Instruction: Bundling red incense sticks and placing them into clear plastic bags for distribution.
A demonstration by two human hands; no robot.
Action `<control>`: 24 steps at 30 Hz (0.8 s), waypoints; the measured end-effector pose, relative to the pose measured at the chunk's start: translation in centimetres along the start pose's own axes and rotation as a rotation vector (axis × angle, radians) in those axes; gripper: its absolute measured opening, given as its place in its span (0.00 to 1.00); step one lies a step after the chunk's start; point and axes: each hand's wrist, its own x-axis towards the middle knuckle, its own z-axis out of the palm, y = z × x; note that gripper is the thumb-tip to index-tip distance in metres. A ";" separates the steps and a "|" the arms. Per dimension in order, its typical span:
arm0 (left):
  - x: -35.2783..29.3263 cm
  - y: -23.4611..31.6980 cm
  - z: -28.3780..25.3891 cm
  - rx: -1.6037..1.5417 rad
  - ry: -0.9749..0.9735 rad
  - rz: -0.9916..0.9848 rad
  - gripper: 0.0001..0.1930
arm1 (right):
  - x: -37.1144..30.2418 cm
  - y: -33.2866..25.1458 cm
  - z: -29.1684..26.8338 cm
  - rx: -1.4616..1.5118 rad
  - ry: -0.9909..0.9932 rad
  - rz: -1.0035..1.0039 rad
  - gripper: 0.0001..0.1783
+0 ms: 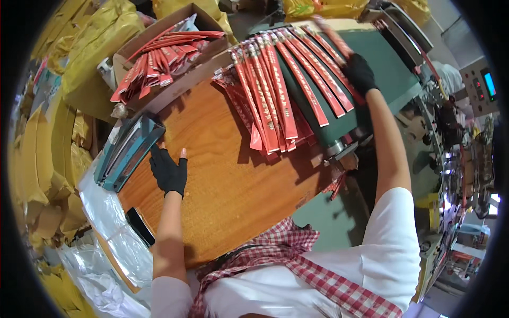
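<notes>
My left hand [170,170], in a black glove with bare fingertips, lies flat on the wooden table [212,212], fingers spread. Its fingertips are beside a long teal device [130,152], which looks like a bag sealer. My right hand [360,75], gloved the same way, is over the green conveyor belt [384,55]. A slim red packet [334,38], blurred, sticks out beyond its fingers and appears gripped; the fingers are partly hidden. Several more long red packets [310,79] fan out on the belt, left of that hand. A heap of them [268,100] overlaps the belt's end and the table.
A cardboard box [183,79] with loose red packets [159,58] stands at the far left. A dark phone-like object [140,227] and clear plastic bags [108,222] lie by the table's left edge. Yellow sacks [98,58] crowd the left; a control panel [481,87] is at right.
</notes>
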 end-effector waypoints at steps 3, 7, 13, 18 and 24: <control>1.5 0.8 1.2 -0.177 -0.043 -0.083 0.38 | -4.2 -9.4 -0.7 0.040 0.021 -0.197 0.24; 2.6 7.3 3.8 -1.002 -0.148 -0.280 0.41 | -11.2 -21.0 -3.1 0.182 -0.122 -0.401 0.25; 3.6 18.2 0.2 -0.742 -0.366 -0.237 0.61 | -28.2 -21.7 0.1 0.682 0.215 -0.007 0.25; 5.2 19.3 -0.1 -0.780 -0.242 -0.408 0.62 | -29.1 -14.4 6.5 1.530 0.022 0.716 0.29; 7.4 22.6 -1.1 -0.457 -0.485 -0.490 0.63 | -20.1 -16.4 6.9 1.308 -0.056 0.179 0.27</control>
